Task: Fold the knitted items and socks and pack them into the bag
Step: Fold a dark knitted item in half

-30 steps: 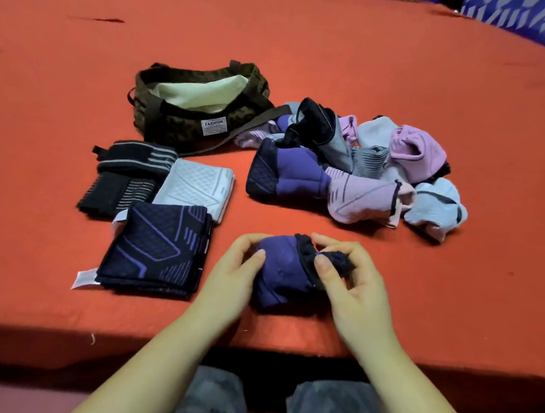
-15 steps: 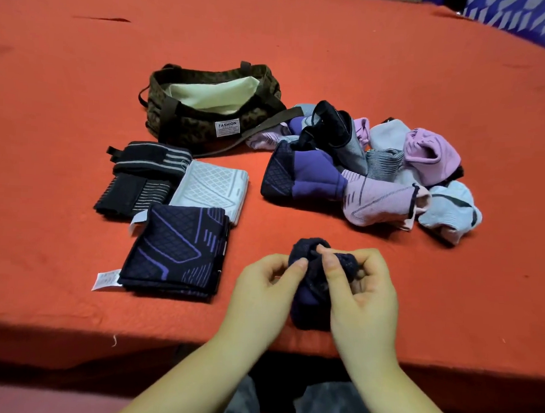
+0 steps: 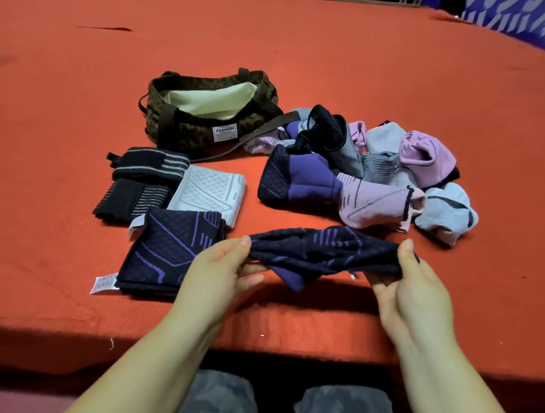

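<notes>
A dark purple-patterned sock (image 3: 322, 253) hangs stretched above the red table (image 3: 395, 71), its ends pinched by the left hand (image 3: 221, 266) and right hand (image 3: 414, 287). Half a second ago it was a tight ball between both hands. Pulled this taut, one end could slip free and drop. The open bag (image 3: 206, 116) waits beyond the folded pile (image 3: 172, 252).

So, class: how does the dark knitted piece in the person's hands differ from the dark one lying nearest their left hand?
The held piece is stretched out between the left hand and right hand; the folded piece lies flat on the red cloth. The held piece looks rumpled, the folded piece neatly squared. Both are dark navy with purple lines.
</notes>
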A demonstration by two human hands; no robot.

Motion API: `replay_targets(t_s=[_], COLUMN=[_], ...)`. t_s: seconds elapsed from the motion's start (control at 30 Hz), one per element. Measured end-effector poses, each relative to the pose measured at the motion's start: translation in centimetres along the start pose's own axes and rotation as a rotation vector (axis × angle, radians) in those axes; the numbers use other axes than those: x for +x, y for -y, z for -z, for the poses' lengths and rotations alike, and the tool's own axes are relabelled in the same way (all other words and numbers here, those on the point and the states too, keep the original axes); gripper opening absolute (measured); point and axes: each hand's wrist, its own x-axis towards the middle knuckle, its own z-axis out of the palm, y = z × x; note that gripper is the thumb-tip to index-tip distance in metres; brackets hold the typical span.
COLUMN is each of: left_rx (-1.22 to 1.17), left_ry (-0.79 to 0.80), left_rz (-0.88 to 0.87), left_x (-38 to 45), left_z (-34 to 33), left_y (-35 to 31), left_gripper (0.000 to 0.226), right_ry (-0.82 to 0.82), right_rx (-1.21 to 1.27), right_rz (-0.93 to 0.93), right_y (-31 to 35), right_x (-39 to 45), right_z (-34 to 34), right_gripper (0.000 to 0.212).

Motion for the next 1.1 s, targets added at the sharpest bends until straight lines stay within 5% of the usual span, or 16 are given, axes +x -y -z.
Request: replay_targets(t_s=[0.17,0.37,0.53,0.63,0.73,1.0,1.1], left_rx=[0.059,0.084,0.271,0.590,0.746,0.641,0.604], left_ry=[-0.098,-0.047,-0.014,0.091,-0.035,-0.139,-0.115], left_rz=[-0.101,-0.022,-0.015,-0.056,-0.154,-0.246,-0.314], left_x=[0.5,0.7,0.6,0.1,-0.4,-1.3,-1.1], left_z=[1.0,0.2,-0.9,-1.2,-0.9,-0.2,-0.2], left_y=[-0.8,-1.6,0.1,2.9,5.2,5.4,4.2], left_gripper=[0.031,0.030,0.023,0.031,0.050,0.013,0.023], right_ry=[-0.100,0.011,0.233,0.294,0.210,0.118,0.127], right_rx=[-0.016,-0.690,-0.826,-0.807,-0.752,-0.815,-0.750], right_rz=[0.044,0.491,0.269,0.068,0.153,0.427,0.471], right_y=[0.6,1.7,1.3,-0.8,-2.3,-4.0,-2.2], right_x=[2.0,1.5,2.6,1.9,-0.3,-1.7,-0.9], right_z=[2.0,3.2,4.2,4.9,5.3,5.6,4.7], right_gripper=[0.020,0.023,0.007,0.051,0.071,0.013,0.010])
